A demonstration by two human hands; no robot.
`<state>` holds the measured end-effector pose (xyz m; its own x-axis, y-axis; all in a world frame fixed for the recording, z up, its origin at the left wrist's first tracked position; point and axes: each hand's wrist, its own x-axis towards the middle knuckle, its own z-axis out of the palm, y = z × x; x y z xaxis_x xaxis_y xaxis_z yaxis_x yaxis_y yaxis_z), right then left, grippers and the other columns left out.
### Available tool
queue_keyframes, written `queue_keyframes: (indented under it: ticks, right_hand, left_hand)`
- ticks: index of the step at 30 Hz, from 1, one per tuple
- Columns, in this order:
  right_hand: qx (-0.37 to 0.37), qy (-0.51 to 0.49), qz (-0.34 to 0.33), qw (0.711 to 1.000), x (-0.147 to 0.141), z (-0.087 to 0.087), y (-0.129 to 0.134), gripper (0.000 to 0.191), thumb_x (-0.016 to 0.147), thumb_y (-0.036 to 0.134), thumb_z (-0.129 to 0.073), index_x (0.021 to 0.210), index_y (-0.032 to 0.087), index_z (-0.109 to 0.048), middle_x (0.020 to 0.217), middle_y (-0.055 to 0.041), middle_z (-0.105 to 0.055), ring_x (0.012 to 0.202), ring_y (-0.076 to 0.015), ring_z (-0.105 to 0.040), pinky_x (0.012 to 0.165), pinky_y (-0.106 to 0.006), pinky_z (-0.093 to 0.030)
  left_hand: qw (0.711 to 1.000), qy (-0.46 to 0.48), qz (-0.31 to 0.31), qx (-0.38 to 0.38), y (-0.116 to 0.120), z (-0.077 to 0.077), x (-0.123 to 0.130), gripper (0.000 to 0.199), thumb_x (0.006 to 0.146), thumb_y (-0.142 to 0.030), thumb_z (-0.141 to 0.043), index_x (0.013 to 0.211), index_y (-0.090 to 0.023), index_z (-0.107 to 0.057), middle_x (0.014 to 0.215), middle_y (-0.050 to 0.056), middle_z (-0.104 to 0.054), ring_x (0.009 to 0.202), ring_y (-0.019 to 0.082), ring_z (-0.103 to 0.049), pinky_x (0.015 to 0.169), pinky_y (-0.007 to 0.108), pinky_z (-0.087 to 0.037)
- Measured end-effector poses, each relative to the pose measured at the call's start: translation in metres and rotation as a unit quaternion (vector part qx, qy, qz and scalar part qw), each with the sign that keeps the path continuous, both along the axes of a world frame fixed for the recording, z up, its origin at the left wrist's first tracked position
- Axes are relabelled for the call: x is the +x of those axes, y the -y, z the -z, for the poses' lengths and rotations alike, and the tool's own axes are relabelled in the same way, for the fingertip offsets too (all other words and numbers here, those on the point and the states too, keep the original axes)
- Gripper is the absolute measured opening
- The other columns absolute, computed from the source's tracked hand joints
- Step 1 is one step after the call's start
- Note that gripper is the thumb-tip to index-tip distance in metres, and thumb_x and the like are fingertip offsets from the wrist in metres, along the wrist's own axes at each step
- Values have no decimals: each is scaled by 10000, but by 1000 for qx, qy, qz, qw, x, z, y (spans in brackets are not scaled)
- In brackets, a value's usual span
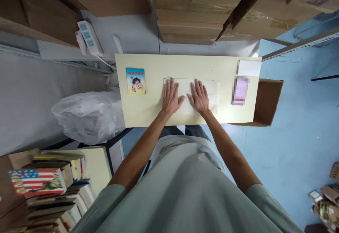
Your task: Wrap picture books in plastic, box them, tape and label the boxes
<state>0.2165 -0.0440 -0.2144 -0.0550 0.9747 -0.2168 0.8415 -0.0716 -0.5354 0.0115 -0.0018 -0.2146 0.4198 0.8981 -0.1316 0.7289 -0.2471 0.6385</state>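
Note:
A white sheet of paper (213, 97) lies flat at the middle of the pale yellow table (148, 111). My left hand (171, 97) rests palm down on its left part, fingers stretched out and the thumb pointing inward. On the paper's middle lies my right hand (199, 97), also flat with its fingers extended. The two thumbs are close but apart. A small booklet (136, 81) with a cartoon child on its cover lies at the table's left. Toward the right end are a stack of white paper (249, 68) and a pixelated purple item (240, 91).
Cardboard boxes (190, 26) stand behind the table. A power strip (90, 38) sits at the back left, above a clear plastic bag (90, 116). Stacked books (39, 181) fill the lower left. An open cardboard box (270, 100) stands beside the table's right end.

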Motion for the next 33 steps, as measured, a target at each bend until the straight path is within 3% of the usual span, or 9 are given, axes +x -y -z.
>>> queue_keyframes:
  ticks: [5, 9, 11, 14, 17, 23, 26, 30, 33]
  right_hand:
    - [0, -12, -11, 1000, -43, -10, 0, 745, 1168, 529, -346, 1798, 153, -217, 1871, -104, -183, 1756, -318, -81, 1425, -620, -74]
    - [0, -35, -55, 998, -117, -17, -15, 721, 1177, 473, -331, 1809, 165, -172, 1866, -79, -206, 1755, -282, -92, 1439, -569, -78]
    - [-1, -46, -73, 996, -158, -18, -24, 706, 1180, 437, -316, 1806, 142, -175, 1865, -86, -202, 1755, -268, -95, 1444, -541, -82]
    - [-10, -59, -92, 994, -209, -15, -31, 690, 1172, 369, -321, 1792, 90, -201, 1862, -113, -192, 1753, -259, -101, 1449, -516, -88]
    - [-28, -65, -85, 994, -239, -10, -30, 683, 1155, 300, -325, 1778, 43, -215, 1853, -151, -200, 1749, -270, -124, 1449, -528, -98]
    - [-43, -68, -56, 995, -250, -8, -26, 694, 1130, 231, -325, 1789, 60, -188, 1855, -135, -177, 1750, -283, -111, 1447, -565, -70]
    - [-55, -70, -56, 994, -246, -12, -29, 669, 1135, 243, -341, 1773, 58, -262, 1860, -125, -176, 1752, -287, -90, 1447, -539, -85]
    - [-46, -124, -19, 991, -232, -17, -26, 648, 1168, 356, -339, 1733, 41, -346, 1842, -174, -261, 1749, -291, -139, 1427, -510, -198]
    - [-27, -193, 67, 979, -208, -25, -15, 765, 1171, 541, -342, 1738, 29, -295, 1782, -249, -376, 1710, -341, -288, 1367, -539, -338]
  left_hand:
    - [992, -38, -114, 31, -3, -16, -63, 797, 1088, -569, -532, 1727, -155, -295, 1855, 215, -192, 1750, 371, -75, 1410, 620, -159]
    - [967, -68, -240, 48, -24, -13, -128, 745, 1047, -521, -635, 1637, -135, -395, 1689, 285, -447, 1640, 415, -366, 1360, 615, -289]
    - [957, -74, -277, 46, -36, -7, -153, 659, 1000, -455, -715, 1538, -148, -493, 1540, 272, -577, 1527, 421, -502, 1312, 611, -372]
    - [952, -67, -296, 23, -49, 2, -175, 561, 893, -309, -830, 1385, -196, -585, 1346, 179, -685, 1352, 364, -636, 1244, 555, -473]
    - [944, -62, -324, -18, -56, 6, -181, 542, 807, -231, -889, 1277, -195, -622, 1220, 125, -726, 1230, 315, -689, 1164, 490, -538]
    - [914, -81, -377, -128, -78, 2, -185, 303, 799, -336, -891, 949, -182, -677, 942, 81, -750, 1023, 295, -742, 954, 414, -588]
    - [906, -72, -381, -170, -89, -8, -193, 247, 853, -407, -813, 860, -201, -678, 861, 63, -755, 914, 271, -748, 860, 374, -587]
    - [928, -12, -343, -145, -80, -38, -189, 303, 838, -503, -792, 873, -215, -709, 845, 39, -772, 861, 226, -733, 829, 309, -567]
    - [929, 44, -333, -153, -57, -68, -162, 403, 790, -594, -836, 901, -218, -743, 844, 33, -770, 827, 218, -726, 767, 292, -555]
